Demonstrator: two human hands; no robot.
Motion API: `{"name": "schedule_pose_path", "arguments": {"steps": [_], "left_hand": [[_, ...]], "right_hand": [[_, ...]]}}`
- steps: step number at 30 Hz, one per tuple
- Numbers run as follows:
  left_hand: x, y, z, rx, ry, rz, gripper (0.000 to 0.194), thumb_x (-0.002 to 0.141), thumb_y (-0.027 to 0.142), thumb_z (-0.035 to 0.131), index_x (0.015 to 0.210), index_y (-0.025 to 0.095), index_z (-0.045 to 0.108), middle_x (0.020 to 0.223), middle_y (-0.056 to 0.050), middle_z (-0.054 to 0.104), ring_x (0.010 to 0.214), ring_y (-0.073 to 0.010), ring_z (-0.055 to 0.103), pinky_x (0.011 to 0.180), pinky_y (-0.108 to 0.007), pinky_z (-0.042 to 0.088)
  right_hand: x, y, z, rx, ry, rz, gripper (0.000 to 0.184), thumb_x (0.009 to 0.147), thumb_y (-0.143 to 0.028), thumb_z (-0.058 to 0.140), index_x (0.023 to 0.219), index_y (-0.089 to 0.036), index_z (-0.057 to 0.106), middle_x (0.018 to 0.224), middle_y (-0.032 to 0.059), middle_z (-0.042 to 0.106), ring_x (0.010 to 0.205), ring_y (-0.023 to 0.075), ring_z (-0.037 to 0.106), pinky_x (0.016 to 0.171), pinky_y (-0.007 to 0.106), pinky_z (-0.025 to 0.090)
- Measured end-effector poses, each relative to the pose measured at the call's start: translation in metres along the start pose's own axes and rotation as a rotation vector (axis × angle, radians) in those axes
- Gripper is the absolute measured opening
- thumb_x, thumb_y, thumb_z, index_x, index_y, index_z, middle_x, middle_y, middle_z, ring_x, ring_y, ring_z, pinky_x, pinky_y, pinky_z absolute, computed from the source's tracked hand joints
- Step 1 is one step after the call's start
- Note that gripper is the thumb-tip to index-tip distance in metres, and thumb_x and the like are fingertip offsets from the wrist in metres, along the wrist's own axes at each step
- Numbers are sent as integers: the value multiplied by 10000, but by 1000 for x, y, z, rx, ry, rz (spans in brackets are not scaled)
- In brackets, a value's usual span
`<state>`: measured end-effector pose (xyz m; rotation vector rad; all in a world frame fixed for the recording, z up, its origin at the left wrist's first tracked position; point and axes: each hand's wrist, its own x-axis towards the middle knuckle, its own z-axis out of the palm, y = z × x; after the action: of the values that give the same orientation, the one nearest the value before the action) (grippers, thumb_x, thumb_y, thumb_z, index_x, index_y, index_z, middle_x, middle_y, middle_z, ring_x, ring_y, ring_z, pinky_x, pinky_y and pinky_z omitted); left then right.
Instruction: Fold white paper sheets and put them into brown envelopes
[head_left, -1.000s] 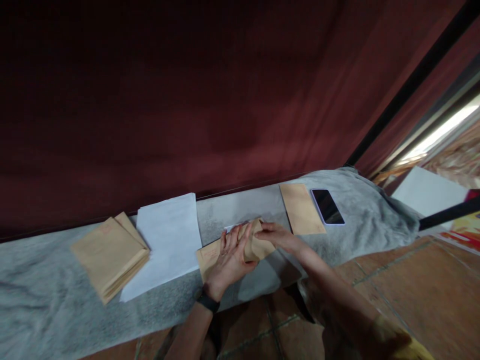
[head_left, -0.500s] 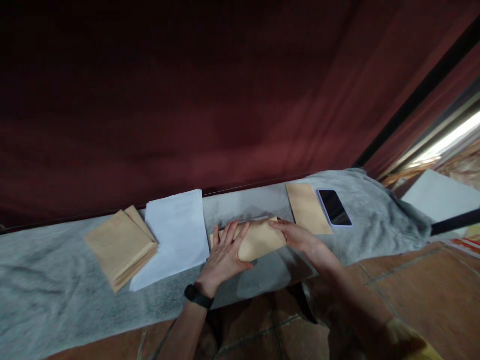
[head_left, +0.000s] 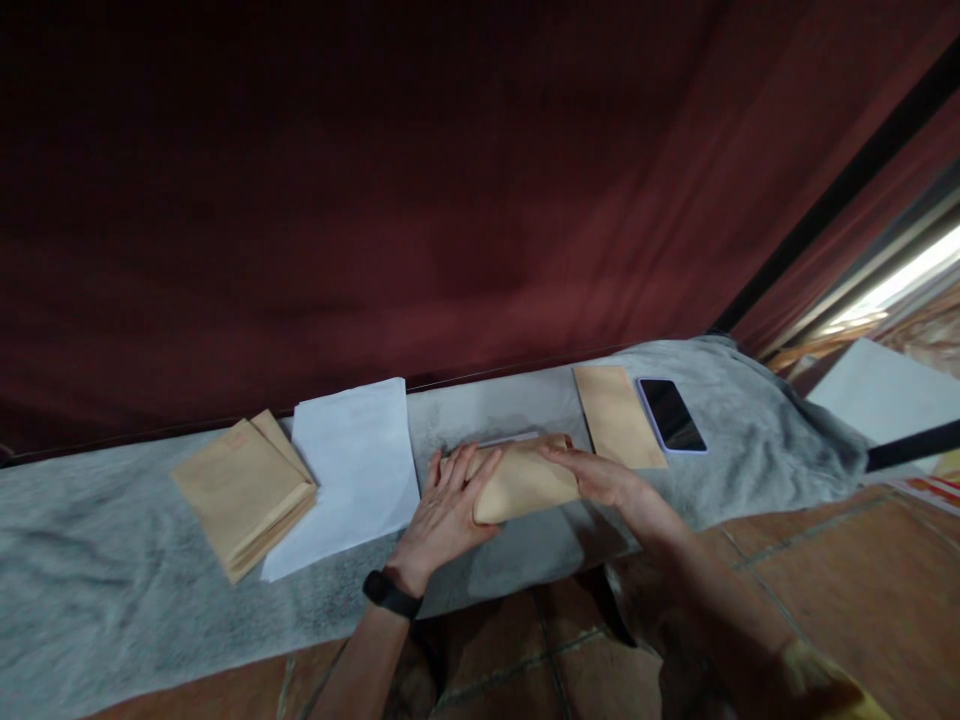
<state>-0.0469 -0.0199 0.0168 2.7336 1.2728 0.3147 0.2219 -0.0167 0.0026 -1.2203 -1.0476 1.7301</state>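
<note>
Between my two hands is a tan paper envelope (head_left: 529,482), bowed upward in the middle above the grey cloth. My left hand (head_left: 450,505) grips its left end, fingers over the top and a black band on the wrist. At the right end, my right hand (head_left: 596,474) holds it with the thumb on top and the other fingers mostly hidden. A thin whitish edge shows just behind the envelope; what it belongs to I cannot make out. Left of my left hand lies a stack of white paper (head_left: 356,470). Another tan envelope (head_left: 621,415) lies flat beyond my right hand.
A pile of tan envelopes (head_left: 244,490) overlaps the white paper's left side. The phone (head_left: 672,415) in a lilac case lies at the right on the grey cloth (head_left: 97,580). Behind hangs a dark red curtain (head_left: 450,200); tiled floor (head_left: 847,580) shows below.
The envelope in my hands has bowed up more, and its ends are squeezed a little. Both hands have shifted only slightly; the things around them stay put.
</note>
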Motion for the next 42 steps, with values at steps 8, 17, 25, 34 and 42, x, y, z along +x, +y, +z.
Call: {"name": "schedule_pose_path", "arguments": {"steps": [8, 17, 25, 34, 42], "left_hand": [[6, 19, 1, -2, 41, 14, 973, 794, 320, 744, 1607, 318, 208, 1480, -118, 490, 1392, -332, 438, 1206, -536, 267], [-3, -37, -31, 42, 152, -164, 1049, 810, 416, 720, 1621, 281, 69, 1436, -123, 513, 1323, -353, 483, 1160, -554, 326], [-25, -80, -36, 165, 129, -434, 1052, 806, 426, 714, 1617, 257, 66, 1439, -169, 488, 1351, -378, 465, 1159, -650, 259], [-27, -85, -36, 93, 59, -478, 1070, 789, 411, 722, 1616, 266, 60, 1458, -166, 471, 1369, -369, 447, 1162, -644, 237], [-32, -94, -35, 22, 13, -507, 1081, 791, 403, 727, 1620, 291, 42, 1477, -156, 463, 1396, -361, 430, 1175, -625, 217]], "right_hand": [[-1, -8, 12, 103, -137, 89, 333, 884, -479, 624, 1059, -205, 698, 959, 56, 750, 948, 237, 697, 861, 393, 576], [7, -22, -23, -244, 260, -235, 409, 915, -526, 517, 1067, -175, 660, 1023, 104, 726, 836, 198, 688, 793, 364, 573], [29, 10, 6, -907, 201, -517, 420, 879, -196, 614, 1297, -204, 645, 1450, 110, 579, 1374, 250, 480, 1190, 469, 344], [43, 15, 35, -1297, 155, -493, 518, 939, -199, 563, 1455, -197, 516, 1499, 139, 536, 1388, 250, 473, 1205, 480, 311], [45, -7, 32, -1194, 204, -204, 362, 793, -224, 717, 1154, -220, 709, 1217, 93, 686, 1182, 276, 573, 1036, 412, 427]]}}
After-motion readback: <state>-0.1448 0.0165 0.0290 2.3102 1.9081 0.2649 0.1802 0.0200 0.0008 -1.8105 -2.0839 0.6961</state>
